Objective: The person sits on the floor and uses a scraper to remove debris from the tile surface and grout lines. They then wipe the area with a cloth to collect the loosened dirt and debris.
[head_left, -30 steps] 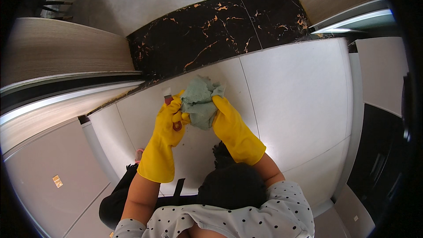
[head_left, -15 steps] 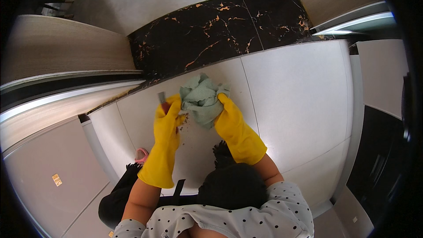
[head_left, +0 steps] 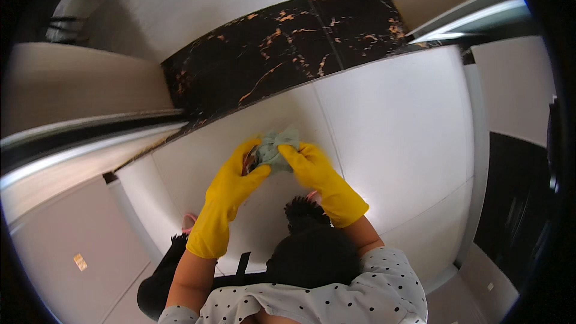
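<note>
Both of my hands wear yellow rubber gloves and meet above the light floor tiles. A crumpled grey-green cloth (head_left: 279, 144) is bunched between them. My left hand (head_left: 235, 174) is closed around the cloth's left side and a reddish-brown handled tool (head_left: 248, 159), mostly hidden by the glove and cloth. With thumb and fingers, my right hand (head_left: 318, 171) pinches the cloth's right side.
A black marble strip (head_left: 258, 54) with orange veins crosses the floor ahead. Sliding door tracks (head_left: 102, 135) lie at the left, and grey cabinets (head_left: 72, 246) stand on both sides. My knees, in black, are below my hands.
The cloth has come lower and is bunched smaller. My hands have drawn together, the left now gripping the cloth too. The tool's metal end, visible earlier, is hidden. The view has shifted slightly.
</note>
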Demonstrator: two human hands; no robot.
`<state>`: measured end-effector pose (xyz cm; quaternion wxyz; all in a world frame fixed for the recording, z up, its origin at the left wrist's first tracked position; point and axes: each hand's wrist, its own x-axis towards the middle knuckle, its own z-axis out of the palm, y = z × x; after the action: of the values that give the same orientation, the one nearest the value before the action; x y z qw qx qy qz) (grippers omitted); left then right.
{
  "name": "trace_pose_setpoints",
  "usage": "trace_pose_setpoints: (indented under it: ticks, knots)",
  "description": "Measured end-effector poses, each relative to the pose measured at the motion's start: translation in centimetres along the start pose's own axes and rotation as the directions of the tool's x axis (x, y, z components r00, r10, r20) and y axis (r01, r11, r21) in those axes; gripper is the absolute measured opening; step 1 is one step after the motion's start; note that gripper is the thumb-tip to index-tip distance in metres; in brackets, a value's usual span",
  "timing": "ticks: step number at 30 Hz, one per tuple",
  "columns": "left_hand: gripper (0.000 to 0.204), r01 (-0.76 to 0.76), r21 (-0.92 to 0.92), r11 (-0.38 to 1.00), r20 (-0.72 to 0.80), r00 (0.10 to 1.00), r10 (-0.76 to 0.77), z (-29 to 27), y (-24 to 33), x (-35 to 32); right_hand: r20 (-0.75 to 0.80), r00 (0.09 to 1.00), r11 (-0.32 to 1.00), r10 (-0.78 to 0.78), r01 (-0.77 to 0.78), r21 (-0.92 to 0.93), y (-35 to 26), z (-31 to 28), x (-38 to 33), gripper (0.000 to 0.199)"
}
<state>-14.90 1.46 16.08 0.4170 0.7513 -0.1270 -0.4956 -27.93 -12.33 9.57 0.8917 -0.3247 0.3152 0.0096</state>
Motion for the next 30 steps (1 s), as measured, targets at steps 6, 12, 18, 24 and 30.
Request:
trace_pose_setpoints:
  ticks: [6,12,18,24,30]
  knots:
    - [0.043,0.272,-0.393,0.878,0.2,0.958,-0.207,0.9,-3.0,1.3,-0.127,0.989,0.971,-0.081,0.107,0.216,1.2,-2.8,1.0,0.038]
    - [0.037,0.012,-0.241,0.971,0.077,0.997,0.007,3.9,0.6,5.6,-0.266,0.948,0.793,-0.176,0.296,0.532,-4.5,-13.6,0.0,0.035]
    - [0.035,-0.199,0.198,0.96,-0.241,0.939,0.245,1.6,5.2,15.9,-0.676,0.519,0.775,-0.523,0.62,-0.124,-15.6,-26.3,-0.5,0.024]
    - [0.035,-0.438,0.54,0.719,-0.199,0.763,0.615,-0.3,4.7,27.5,-0.459,-0.032,0.448,-0.888,-0.282,-0.848,-24.0,-36.4,1.2,0.024]
    - [0.04,-0.158,0.916,0.37,-0.177,0.667,0.724,3.5,1.6,30.8,-0.46,0.398,0.07,-0.794,-0.691,-0.719,-23.4,-36.5,4.8,0.047]
